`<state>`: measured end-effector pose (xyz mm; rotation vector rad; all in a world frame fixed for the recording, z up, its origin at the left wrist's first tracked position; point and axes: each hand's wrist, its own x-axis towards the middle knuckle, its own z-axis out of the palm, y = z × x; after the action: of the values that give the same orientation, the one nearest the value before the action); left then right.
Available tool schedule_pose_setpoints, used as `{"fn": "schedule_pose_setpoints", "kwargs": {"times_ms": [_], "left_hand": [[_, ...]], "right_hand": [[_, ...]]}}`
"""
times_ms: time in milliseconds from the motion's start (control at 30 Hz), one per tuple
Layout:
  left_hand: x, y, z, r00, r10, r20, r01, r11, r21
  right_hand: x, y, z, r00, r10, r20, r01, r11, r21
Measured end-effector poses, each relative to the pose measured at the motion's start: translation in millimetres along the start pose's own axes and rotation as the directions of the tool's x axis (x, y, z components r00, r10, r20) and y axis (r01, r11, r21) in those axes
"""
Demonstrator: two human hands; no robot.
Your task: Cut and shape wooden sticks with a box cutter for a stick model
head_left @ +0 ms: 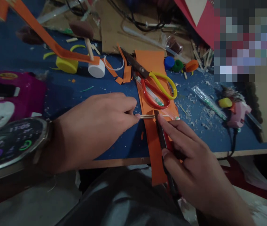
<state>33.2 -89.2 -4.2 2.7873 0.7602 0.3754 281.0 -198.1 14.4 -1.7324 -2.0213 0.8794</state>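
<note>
The bench, blue-topped and littered with chips and paper scraps, carries everything here. A long orange paper strip runs from beyond the hands, under both sets of fingertips, and off the near edge of the bench over the person's lap. Because it hangs free, it could slide or buckle under pressure and take the work with it.

The left hand is closed in a pinch on one end of a thin wooden stick, which lies flat across the strip between the two hands. The right hand is wrapped around a dark craft knife and presses its tip down on the stick, very near the left fingertips. I judge that the main risk: if the blade skips off so narrow and round a piece, it would run toward those fingers. Pushed too hard, it could also cut through the paper below, or flick the loose end of the stick away.

Just beyond the hands lie scissors with red and yellow handles, blades shut, resting on the same strip. Off to the right of the right hand sits a pink glue gun.

The stick itself is pale, straight and slender, seemingly whole; any notch under the blade is too small to tell.
</note>
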Motion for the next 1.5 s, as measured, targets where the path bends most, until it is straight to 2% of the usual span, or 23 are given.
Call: {"fn": "schedule_pose_setpoints", "kwargs": {"times_ms": [167, 267, 633, 833, 1000, 1067, 1133, 1300, 1433, 1500], "left_hand": [[0.6, 0.9, 0.4, 1.0, 0.008, 0.0, -0.008, 1.0, 0.002], [0.1, 1.1, -0.1, 1.0, 0.015, -0.022, -0.015, 1.0, -0.009], [2.5, 0.7, -1.4, 1.0, 0.007, 0.018, -0.006, 1.0, -0.029], [2.8, 2.0, -4.0, 0.999, 0.035, 0.032, -0.034, 0.999, -0.037], [2.5, 2.0, -2.7, 0.999, -0.025, 0.034, 0.026, 0.999, -0.019], [2.9, 1.6, -2.6, 0.999, -0.011, 0.033, 0.012, 1.0, -0.02], [4.5, 2.0, -3.8, 0.998, 0.0, 0.061, 0.001, 1.0, -0.014], [8.5, 4.9, -7.4, 0.977, -0.09, 0.191, 0.081, 0.995, 0.054], [5.4, 5.2, -6.0, 0.996, 0.004, 0.092, -0.005, 1.0, 0.016], [4.5, 4.9, -5.1, 0.997, 0.006, 0.08, -0.006, 1.0, 0.0]], "right_hand": [[-0.5, -1.5, -2.0, 0.999, 0.014, 0.037, -0.015, 1.0, 0.008], [0.4, -1.5, -2.2, 1.0, 0.009, 0.02, -0.009, 1.0, 0.006], [0.2, 1.2, 0.7, 1.0, -0.018, -0.016, 0.018, 0.999, -0.034], [-1.7, 0.1, 0.1, 1.0, 0.006, 0.03, -0.005, 0.999, -0.038], [-3.3, -0.5, -0.3, 1.0, -0.005, 0.026, 0.006, 0.999, -0.045], [-4.0, -0.5, -0.8, 0.999, -0.01, 0.044, 0.012, 0.999, -0.046], [-3.1, -0.2, -0.7, 0.999, -0.011, 0.04, 0.013, 0.999, -0.049], [-1.6, 0.3, 1.1, 1.0, -0.004, 0.014, 0.004, 0.999, -0.036], [-3.0, 0.0, 0.7, 0.999, -0.002, 0.045, 0.002, 1.0, -0.006], [-1.9, 0.1, 0.2, 1.0, -0.009, 0.03, 0.009, 1.0, -0.017]]}}
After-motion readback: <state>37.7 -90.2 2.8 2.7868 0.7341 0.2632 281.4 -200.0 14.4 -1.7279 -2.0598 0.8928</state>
